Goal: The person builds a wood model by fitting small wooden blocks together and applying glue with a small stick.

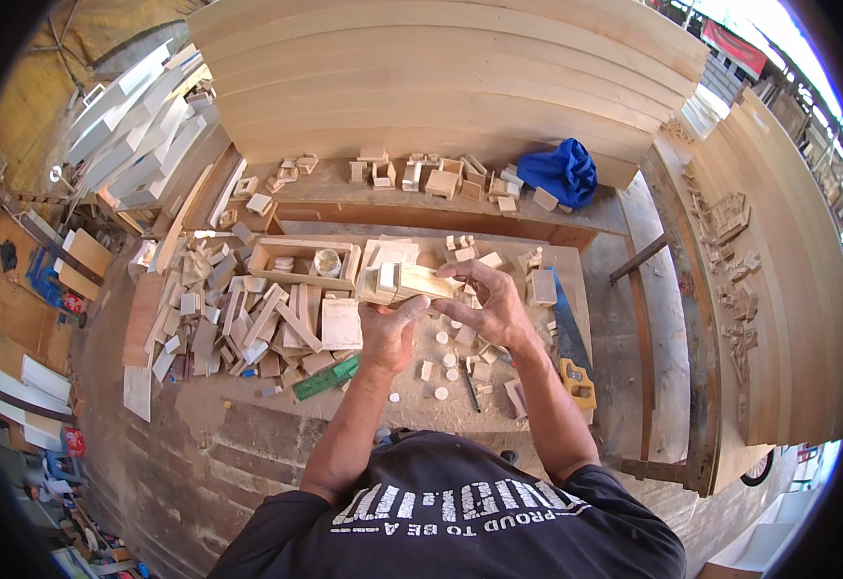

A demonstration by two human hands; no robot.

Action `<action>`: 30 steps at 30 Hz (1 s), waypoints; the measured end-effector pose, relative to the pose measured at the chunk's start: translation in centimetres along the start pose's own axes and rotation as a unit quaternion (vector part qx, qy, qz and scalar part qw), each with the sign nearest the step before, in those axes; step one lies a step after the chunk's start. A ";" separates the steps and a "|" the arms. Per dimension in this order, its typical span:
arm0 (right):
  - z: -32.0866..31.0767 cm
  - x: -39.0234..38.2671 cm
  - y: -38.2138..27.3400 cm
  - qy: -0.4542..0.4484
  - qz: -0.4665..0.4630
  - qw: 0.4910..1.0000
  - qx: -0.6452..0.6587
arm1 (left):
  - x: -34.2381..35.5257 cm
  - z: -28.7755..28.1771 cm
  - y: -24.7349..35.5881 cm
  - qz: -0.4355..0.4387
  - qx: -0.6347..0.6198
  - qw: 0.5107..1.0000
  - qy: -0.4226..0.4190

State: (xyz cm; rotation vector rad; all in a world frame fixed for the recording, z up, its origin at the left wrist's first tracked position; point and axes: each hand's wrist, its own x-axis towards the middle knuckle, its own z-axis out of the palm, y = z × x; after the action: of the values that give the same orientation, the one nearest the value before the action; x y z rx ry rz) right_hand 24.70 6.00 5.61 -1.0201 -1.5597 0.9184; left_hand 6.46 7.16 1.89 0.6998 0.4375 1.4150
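Above the workbench I hold a small assembly of wooden blocks (424,281), a long pale piece with a boxy, partly white-looking end at its left. My left hand (388,333) grips it from below at the boxy end, thumb along its near side. My right hand (487,305) has its fingers and thumb closed round the right end. Under and behind it lie flat pale boards (389,253). Several small round wooden discs (442,394) and a dark pencil-like stick (471,388) lie on the dusty bench nearer to me.
Loose wooden offcuts (211,338) pile up at the left, beside an open wooden box (258,267) with a round container in it. A green ruler-like strip (326,378) lies in front. At the right is a handsaw (576,370) with a yellow handle. Block pieces and a blue cloth (558,174) occupy the back shelf.
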 end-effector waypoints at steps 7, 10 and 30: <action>0.9 0.6 0.2 -0.018 -0.037 0.999 0.021 | 1.0 -0.8 1.3 -0.024 0.005 0.999 -0.025; 1.4 0.7 -1.5 0.073 0.112 0.928 0.349 | 1.6 -2.1 2.2 -0.020 -0.035 0.997 -0.071; 6.4 0.2 -1.9 0.112 0.256 0.867 0.413 | 1.4 -3.9 3.1 -0.087 -0.043 0.993 -0.061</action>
State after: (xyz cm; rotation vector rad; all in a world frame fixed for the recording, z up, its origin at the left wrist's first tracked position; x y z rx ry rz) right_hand 18.15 5.12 6.14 -0.8508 -0.5549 1.5818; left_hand 1.82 9.23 1.29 0.6574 0.3312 1.2124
